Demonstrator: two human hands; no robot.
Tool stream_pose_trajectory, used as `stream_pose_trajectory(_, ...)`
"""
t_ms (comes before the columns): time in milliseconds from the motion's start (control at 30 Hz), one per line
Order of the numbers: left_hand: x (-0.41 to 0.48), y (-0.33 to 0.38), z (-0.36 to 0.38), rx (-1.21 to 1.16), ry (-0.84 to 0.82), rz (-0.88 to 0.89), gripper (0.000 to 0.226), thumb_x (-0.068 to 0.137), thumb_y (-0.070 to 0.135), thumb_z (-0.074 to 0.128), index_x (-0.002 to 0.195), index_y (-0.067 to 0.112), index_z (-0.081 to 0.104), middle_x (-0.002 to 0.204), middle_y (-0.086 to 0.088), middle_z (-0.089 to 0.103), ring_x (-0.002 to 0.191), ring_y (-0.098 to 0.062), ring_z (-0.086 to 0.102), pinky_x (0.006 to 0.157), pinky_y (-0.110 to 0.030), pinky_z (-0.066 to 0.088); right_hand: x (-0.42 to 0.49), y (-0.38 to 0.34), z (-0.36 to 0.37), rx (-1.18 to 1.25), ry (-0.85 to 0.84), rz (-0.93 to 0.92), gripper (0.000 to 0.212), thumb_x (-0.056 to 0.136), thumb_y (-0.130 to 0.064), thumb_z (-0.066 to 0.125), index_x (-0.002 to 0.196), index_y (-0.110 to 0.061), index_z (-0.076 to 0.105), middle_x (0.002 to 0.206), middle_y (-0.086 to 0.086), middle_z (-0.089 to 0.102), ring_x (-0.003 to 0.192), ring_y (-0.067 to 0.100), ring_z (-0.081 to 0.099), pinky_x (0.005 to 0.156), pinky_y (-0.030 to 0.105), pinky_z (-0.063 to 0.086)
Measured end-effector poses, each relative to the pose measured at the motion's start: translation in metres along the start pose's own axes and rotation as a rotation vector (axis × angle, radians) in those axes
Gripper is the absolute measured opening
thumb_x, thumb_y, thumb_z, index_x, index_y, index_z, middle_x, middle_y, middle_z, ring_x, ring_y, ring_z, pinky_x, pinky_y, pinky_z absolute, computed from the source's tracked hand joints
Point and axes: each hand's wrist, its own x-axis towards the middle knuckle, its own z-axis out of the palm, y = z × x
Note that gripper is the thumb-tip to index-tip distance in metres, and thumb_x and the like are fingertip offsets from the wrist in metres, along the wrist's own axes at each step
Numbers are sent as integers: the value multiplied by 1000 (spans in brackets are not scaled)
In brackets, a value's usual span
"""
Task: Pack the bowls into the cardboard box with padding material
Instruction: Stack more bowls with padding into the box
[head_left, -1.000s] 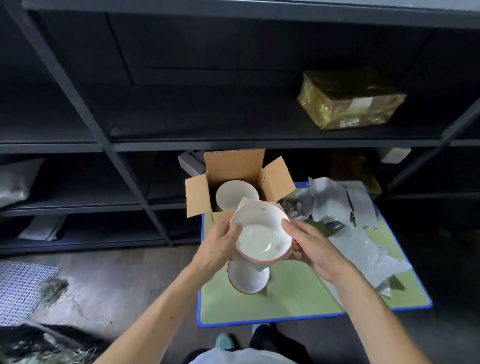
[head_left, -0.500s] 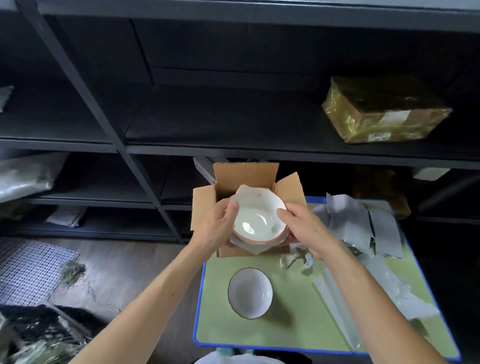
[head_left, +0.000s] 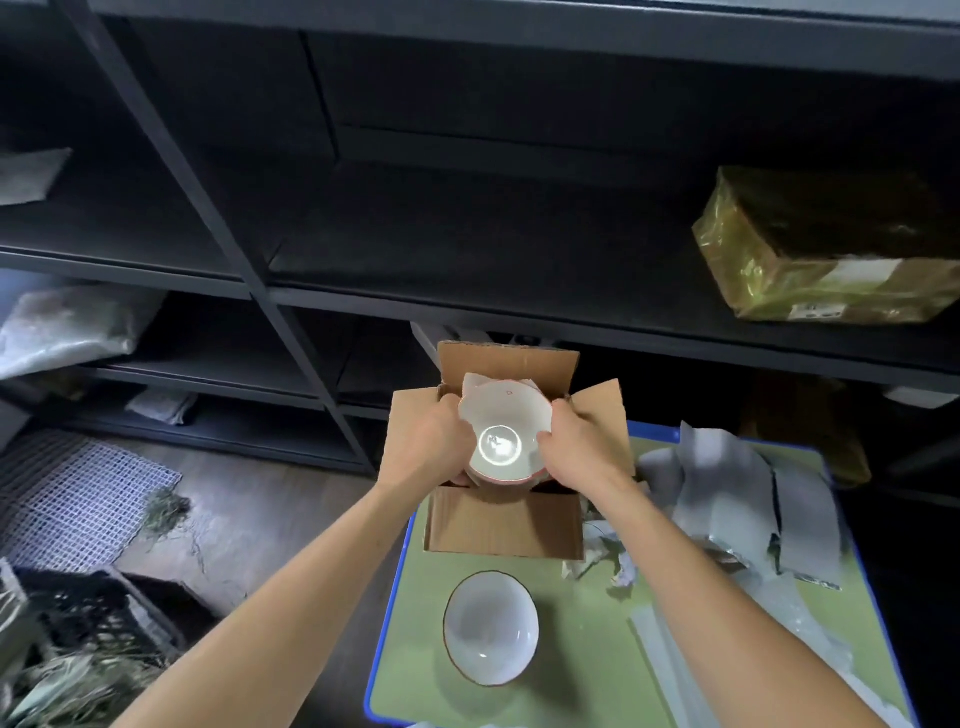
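Note:
A white bowl with a red rim (head_left: 503, 435) sits in the mouth of the open cardboard box (head_left: 503, 526), with a sheet of white padding under it that sticks out at the back. My left hand (head_left: 435, 447) grips the bowl's left side. On its right side my right hand (head_left: 577, 446) holds the rim. A second white bowl with a brown rim (head_left: 491, 626) stands on the green table top (head_left: 587, 639) in front of the box. What lies deeper in the box is hidden.
Crumpled grey padding sheets (head_left: 737, 499) lie on the table to the right of the box. Dark metal shelving (head_left: 467, 306) stands right behind, with a foil-wrapped parcel (head_left: 826, 244) on it. A white mesh mat (head_left: 67, 499) and straw lie on the floor at the left.
Both hands have carried the red-rimmed bowl with its padding from above the table forward and down into the box mouth. The brown-rimmed bowl has stayed in place.

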Motion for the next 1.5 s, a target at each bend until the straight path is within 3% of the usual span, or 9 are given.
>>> stream_pose_trajectory(167,5,-4,11,199,101,5,14,87,25,43,79,19,53,73,1,56,59,-14,47,49,-31,43,8,-10,14,-8,-46,5,34,96,-8,52,128,-3,43,128,17,57,112,34,58,68,32,35)
stream_pose_trajectory(267,0,2,16,561,-26,80,28,97,7,44,124,5,45,100,-10,54,83,-21,48,69,-30,38,8,-13,18,-25,-41,28,42,94,-7,55,134,-3,40,134,18,52,114,34,59,69,32,36)
stream_pose_trajectory(400,-2,8,17,890,7,204,27,98,5,41,125,5,45,106,-6,60,82,-16,47,47,-21,28,8,-17,23,-55,-32,35,47,93,-6,57,135,-2,37,136,20,48,113,35,60,71,32,37)
stream_pose_trajectory(467,-5,12,14,986,12,232,28,99,6,41,127,6,44,114,-4,60,88,-15,51,51,-22,34,9,-19,27,-69,-29,31,48,92,-5,57,135,-1,36,135,21,46,112,35,61,72,31,38)
stream_pose_trajectory(567,-4,13,17,1045,23,279,37,102,9,43,139,5,37,127,-4,53,112,-16,57,76,-23,45,9,-21,30,-92,-25,29,51,92,-5,58,136,0,34,136,21,44,113,35,61,77,33,42)
stream_pose_trajectory(667,5,8,24,1180,-9,305,42,99,8,50,138,4,37,128,-5,57,114,-18,61,80,-24,47,9,-22,31,-120,-22,29,54,91,-6,63,136,0,34,138,20,42,114,33,61,85,34,47)
stream_pose_trajectory(1133,23,-8,28,961,9,271,51,90,7,64,136,8,40,119,-4,62,107,-19,65,69,-23,44,5,-19,30,-214,6,-21,58,88,-8,66,137,-3,36,137,18,43,109,32,63,84,34,50)
stream_pose_trajectory(1333,22,-8,28,945,10,283,55,90,6,64,138,9,37,125,-7,57,109,-21,61,75,-26,48,1,-19,37,-259,54,-50,60,85,-9,71,135,-3,37,137,16,43,104,26,67,82,28,51)
stream_pose_trajectory(1500,17,-5,18,998,15,425,35,96,4,50,130,8,48,122,-5,59,111,-18,58,80,-25,44,1,-15,39,-304,73,-96,67,86,-7,67,142,0,31,138,16,40,106,24,64,87,28,51)
